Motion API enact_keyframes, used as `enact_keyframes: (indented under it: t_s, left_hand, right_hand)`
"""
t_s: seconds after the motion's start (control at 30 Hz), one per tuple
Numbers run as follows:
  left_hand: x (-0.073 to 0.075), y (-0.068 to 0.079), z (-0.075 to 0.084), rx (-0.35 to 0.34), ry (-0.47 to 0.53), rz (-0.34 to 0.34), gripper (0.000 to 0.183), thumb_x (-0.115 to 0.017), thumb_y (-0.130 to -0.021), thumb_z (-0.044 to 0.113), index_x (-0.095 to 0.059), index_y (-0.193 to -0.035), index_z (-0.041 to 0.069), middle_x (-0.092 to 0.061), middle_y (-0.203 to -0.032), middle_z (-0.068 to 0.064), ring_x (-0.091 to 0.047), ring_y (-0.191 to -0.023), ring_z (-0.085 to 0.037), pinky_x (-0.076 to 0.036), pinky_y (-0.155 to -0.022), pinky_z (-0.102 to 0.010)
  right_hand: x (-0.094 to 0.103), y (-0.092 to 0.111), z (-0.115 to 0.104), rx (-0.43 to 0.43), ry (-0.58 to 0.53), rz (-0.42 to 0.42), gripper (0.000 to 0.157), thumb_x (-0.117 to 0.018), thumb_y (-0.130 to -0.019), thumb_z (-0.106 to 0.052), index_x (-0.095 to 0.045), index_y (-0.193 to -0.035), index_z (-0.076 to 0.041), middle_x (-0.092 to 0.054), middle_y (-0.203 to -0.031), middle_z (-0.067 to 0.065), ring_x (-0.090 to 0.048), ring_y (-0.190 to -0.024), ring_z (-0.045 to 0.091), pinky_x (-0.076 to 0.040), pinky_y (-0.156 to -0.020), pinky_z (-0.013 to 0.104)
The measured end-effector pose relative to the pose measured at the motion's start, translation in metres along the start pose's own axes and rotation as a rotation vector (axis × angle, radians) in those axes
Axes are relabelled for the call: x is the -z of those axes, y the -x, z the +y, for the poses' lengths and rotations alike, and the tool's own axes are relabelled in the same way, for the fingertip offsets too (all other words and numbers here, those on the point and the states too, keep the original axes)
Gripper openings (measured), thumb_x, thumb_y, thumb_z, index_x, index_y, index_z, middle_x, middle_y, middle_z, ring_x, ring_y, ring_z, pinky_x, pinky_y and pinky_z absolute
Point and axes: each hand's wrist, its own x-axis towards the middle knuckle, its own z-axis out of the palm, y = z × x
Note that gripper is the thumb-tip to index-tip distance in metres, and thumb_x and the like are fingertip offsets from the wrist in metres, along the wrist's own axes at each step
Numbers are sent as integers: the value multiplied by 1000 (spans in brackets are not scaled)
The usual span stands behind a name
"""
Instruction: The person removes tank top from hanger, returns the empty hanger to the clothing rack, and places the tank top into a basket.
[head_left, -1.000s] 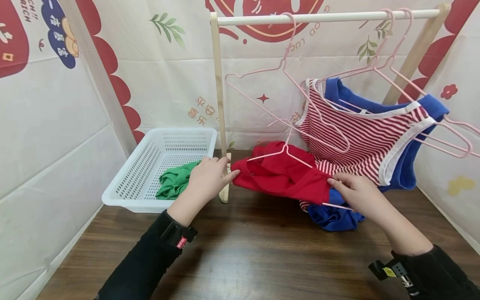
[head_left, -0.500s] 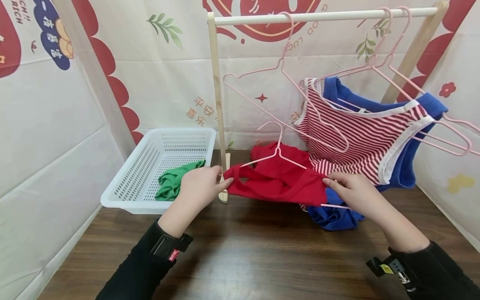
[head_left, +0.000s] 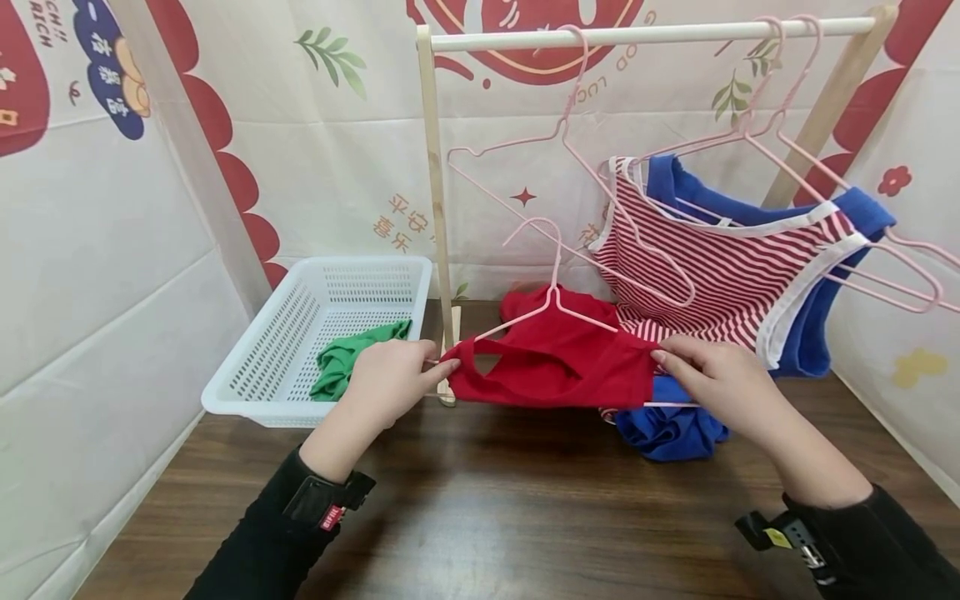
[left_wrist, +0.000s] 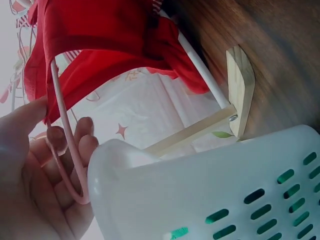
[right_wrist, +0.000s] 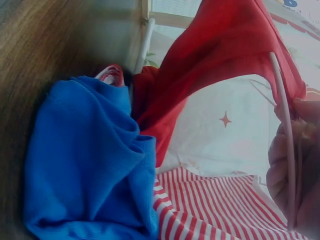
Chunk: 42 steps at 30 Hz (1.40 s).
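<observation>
A red tank top [head_left: 555,379] is draped over a pink hanger [head_left: 553,293], its hook pointing up and curling left. My left hand [head_left: 386,379] pinches the top's left shoulder strap at the hanger's end. In the left wrist view, the pink hanger arm [left_wrist: 65,112] comes out from the red fabric [left_wrist: 95,27] and loops across the fingers. My right hand [head_left: 720,379] pinches the opposite shoulder between thumb and fingers. From the right wrist view, the hanger end [right_wrist: 287,135] passes over that hand's fingers. Between both hands the shoulders are stretched wide.
A wooden rack with a white bar [head_left: 675,33] stands behind. From it hang a bare pink hanger [head_left: 573,92], a red-striped top [head_left: 712,267] and a blue top [head_left: 817,325]. Bunched blue fabric [head_left: 671,433] lies on the table. Left stands a white basket [head_left: 225,400] with green cloth [head_left: 348,362].
My left hand has moved left and slightly down, pulling the red tank top wider and flatter. The hanger's hook has risen and shifted left. My right hand has barely moved.
</observation>
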Motion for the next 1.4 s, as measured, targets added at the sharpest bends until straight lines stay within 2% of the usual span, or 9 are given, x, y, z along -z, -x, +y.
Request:
enact_keyframes:
  t_s: [0.07,0.33,0.5,0.6,0.67,0.9,1.03,1.23,1.4]
  left_hand:
    - [1,0,0,-22,10,29,31,-62,-94,43,-60,-75,19,-47,-52,5,-46,-51,-14,-36,-48,-29]
    - [6,-2,3,-36,112,156,24,-65,-94,33,-59,-84,12,-50,-61,3,-46,-54,-14,-40,-50,-28]
    - [7,-4,2,-96,124,309,22,-66,-94,25,-57,-81,9,-53,-63,0,-47,-56,-16,-40,-51,-28]
    - [10,-4,1,-137,99,394,23,-66,-94,23,-57,-80,7,-54,-64,-2,-48,-57,-16,-40,-51,-29]
    - [14,-3,0,-138,99,430,23,-67,-93,23,-57,-81,6,-56,-65,-4,-49,-56,-17,-40,-50,-28]
    - [30,0,-3,-120,115,472,23,-68,-93,24,-59,-85,4,-59,-69,-8,-50,-58,-20,-43,-53,-28]
    - [38,1,-5,-113,108,492,24,-67,-93,24,-60,-85,2,-59,-69,-9,-51,-60,-21,-44,-54,-30]
    - [49,1,-9,-102,111,518,23,-66,-94,23,-60,-87,2,-59,-69,-9,-51,-59,-21,-44,-54,-30]
    - [53,1,-9,-124,118,550,22,-67,-93,22,-61,-90,1,-63,-73,-10,-54,-62,-22,-47,-56,-32]
  right_hand:
    - [3,0,-1,25,4,30,7,-63,-96,-19,-68,-92,-17,-46,-58,-12,-42,-54,8,-34,-51,27]
    - [19,-2,-10,29,8,61,10,-60,-97,-16,-69,-102,-13,-53,-64,-8,-47,-58,12,-38,-51,27]
    - [25,-5,-16,65,73,127,13,-63,-95,-15,-70,-105,-11,-54,-64,-7,-44,-57,13,-36,-51,29]
    - [28,-7,-19,112,117,184,17,-66,-92,-12,-70,-107,-8,-59,-66,-3,-44,-57,13,-35,-50,29]
    - [30,-8,-21,140,126,216,19,-67,-90,-10,-70,-108,-7,-64,-70,0,-44,-58,13,-36,-50,29]
    - [36,-16,-32,149,99,232,18,-67,-91,-11,-70,-108,-9,-63,-72,-3,-47,-61,13,-40,-53,26]
    - [38,-21,-39,143,78,233,17,-67,-92,-15,-70,-107,-10,-67,-79,0,-49,-65,14,-42,-56,24]
    - [40,-30,-50,119,54,237,18,-64,-95,-19,-70,-109,-9,-71,-84,5,-55,-68,17,-46,-62,29]
    - [41,-38,-57,125,27,225,20,-60,-97,-19,-69,-111,-8,-71,-88,8,-62,-72,21,-51,-67,38]
